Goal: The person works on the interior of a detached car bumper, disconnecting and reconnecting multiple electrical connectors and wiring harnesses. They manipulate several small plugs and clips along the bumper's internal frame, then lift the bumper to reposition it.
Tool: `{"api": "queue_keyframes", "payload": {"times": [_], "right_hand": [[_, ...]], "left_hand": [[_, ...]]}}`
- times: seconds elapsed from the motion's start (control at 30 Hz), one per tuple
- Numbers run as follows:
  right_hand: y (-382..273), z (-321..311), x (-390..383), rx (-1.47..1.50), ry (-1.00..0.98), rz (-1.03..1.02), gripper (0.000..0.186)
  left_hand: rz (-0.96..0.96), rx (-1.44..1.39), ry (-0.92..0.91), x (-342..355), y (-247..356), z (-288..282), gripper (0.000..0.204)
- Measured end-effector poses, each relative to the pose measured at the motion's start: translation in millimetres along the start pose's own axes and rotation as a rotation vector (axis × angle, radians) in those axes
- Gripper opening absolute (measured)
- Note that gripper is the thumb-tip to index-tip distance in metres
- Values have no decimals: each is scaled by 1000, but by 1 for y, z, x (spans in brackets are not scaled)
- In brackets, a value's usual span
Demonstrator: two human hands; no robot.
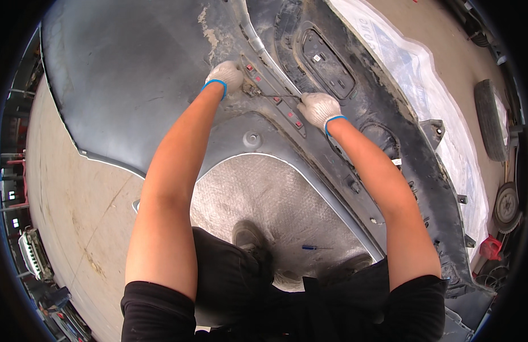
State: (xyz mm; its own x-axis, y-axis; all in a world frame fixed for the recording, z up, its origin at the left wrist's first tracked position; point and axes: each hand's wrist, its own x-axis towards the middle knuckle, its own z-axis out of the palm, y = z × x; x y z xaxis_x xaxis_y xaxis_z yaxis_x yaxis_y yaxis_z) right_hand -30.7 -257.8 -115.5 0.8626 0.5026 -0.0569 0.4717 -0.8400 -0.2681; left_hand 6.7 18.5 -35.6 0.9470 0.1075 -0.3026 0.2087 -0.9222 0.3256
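A large dark grey plastic panel [104,51], scuffed and dirty, lies beneath my hands. My left hand [223,78], in a white knit glove with a blue cuff, is curled on it beside a narrow strip with small red squares [277,99]; what its fingers hold is hidden. My right hand [319,110], gloved the same way, is closed at the far end of a thin dark rod or wire [284,96] that crosses the strip toward my left hand. A recessed dark oval housing [332,68] sits above my right hand.
Through the panel's arched cutout show a silvery mat [247,188], a blue-handled screwdriver [309,247] and my shoes. White sheeting [389,57] runs under the right edge, with a tyre [489,119], a wheel [506,205] and a red object [490,248] beyond. Various parts line the left rim.
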Motion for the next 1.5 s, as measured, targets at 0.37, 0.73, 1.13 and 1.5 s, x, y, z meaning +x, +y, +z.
{"api": "queue_keyframes", "payload": {"times": [0.37, 0.73, 1.13, 1.5], "right_hand": [[-45, -6, 12, -94, 164, -153, 44], [-49, -7, 21, -5, 77, -195, 25], [-73, 15, 7, 64, -79, -204, 32], [-90, 17, 50, 191, -66, 9, 29]], "left_hand": [[30, -397, 201, -5, 26, -33, 34], [-125, -259, 256, -96, 8, -43, 33], [-258, -1161, -357, -347, -78, 40, 21], [-521, -1849, -175, -309, -187, 226, 18]]}}
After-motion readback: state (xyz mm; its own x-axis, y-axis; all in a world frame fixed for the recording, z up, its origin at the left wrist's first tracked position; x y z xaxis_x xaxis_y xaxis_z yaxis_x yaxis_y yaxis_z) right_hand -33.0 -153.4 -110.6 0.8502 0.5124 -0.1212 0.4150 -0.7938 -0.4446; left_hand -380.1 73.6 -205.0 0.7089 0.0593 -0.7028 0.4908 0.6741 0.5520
